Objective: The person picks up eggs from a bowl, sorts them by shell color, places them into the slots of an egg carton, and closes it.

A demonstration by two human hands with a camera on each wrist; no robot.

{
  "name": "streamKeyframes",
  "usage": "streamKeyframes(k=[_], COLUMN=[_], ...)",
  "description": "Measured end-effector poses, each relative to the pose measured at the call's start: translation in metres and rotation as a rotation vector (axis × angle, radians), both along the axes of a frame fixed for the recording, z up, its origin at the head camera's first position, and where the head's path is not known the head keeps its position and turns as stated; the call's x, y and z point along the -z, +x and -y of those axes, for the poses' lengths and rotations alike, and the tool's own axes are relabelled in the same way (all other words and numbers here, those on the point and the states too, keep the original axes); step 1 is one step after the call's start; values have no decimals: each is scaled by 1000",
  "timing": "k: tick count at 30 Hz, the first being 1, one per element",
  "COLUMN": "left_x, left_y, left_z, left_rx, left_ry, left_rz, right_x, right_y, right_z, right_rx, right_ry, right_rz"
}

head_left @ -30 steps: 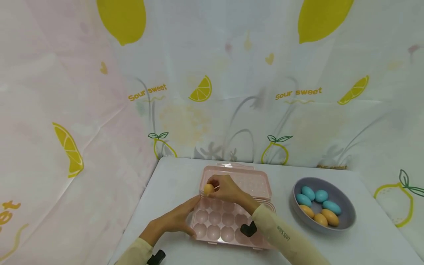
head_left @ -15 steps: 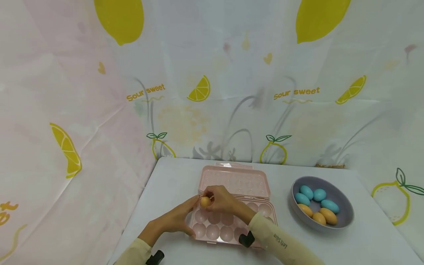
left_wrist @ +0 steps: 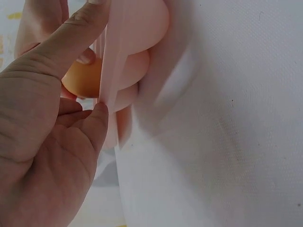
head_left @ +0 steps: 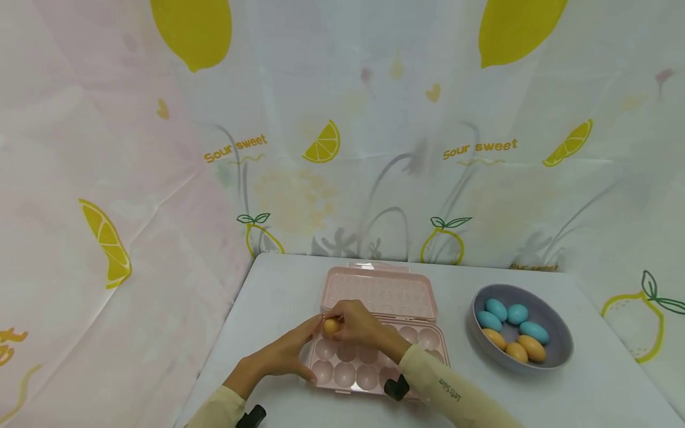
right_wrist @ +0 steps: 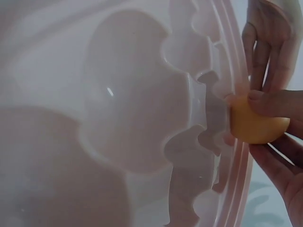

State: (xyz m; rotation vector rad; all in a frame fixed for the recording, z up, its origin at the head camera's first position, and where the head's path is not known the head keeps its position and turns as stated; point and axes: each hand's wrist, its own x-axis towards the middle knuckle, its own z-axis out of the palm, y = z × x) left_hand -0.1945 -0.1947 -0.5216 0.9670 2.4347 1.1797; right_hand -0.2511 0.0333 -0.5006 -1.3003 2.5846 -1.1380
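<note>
A pink plastic egg box (head_left: 344,390) lies on the white table with its lid (head_left: 377,291) folded back. My right hand (head_left: 360,324) pinches an orange egg (head_left: 330,327) at the cup in the back left corner. In the right wrist view the egg (right_wrist: 258,125) sits between thumb and fingers, right at the box's rim (right_wrist: 242,165). Along the left side, my left hand (head_left: 282,355) spans the box, thumb by the front corner and fingers by the back one. The left wrist view shows these fingertips (left_wrist: 99,113) against the rim. My right hand covers several cups.
To the right stands a grey-purple bowl (head_left: 559,351) holding several blue eggs (head_left: 533,332) and a few orange ones (head_left: 531,348). A lemon-print cloth (head_left: 374,196) hangs behind and beside the table (head_left: 283,285). Black wrist devices (head_left: 397,387) sit at both sleeves.
My right hand has brought the orange egg down and toward me, from over the hinge edge into the back left corner of the box. The left hand stays in place.
</note>
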Motion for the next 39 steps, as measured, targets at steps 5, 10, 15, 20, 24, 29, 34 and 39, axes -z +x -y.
streamKeyframes(k=[5, 10, 15, 20, 24, 29, 34, 39], left_x=[-1, -2, -3, -5, -5, -6, -4, -4], left_y=[1, 0, 0, 0, 0, 0, -1, 0], left_z=[0, -2, -4, -4, -4, -3, -1, 0], left_rx=[10, 4, -7, -7, -5, -8, -8, -4], left_ry=[1, -15, -29, -36, -36, -37, -50, -35], left_rz=[-15, -51, -56, -40, -32, -33, -34, -31], right_x=[5, 10, 13, 14, 11, 7, 7, 3], right_y=[-2, -4, -5, -4, -3, -2, -1, -3], right_z=[3, 5, 7, 7, 8, 8, 9, 5], right_rx=[2, 10, 36, 55, 84, 114, 105, 98], right_ry=[9, 14, 25, 47, 53, 62, 60, 53], right_rz=[-20, -75, -91, -94, -75, -5, 11, -32])
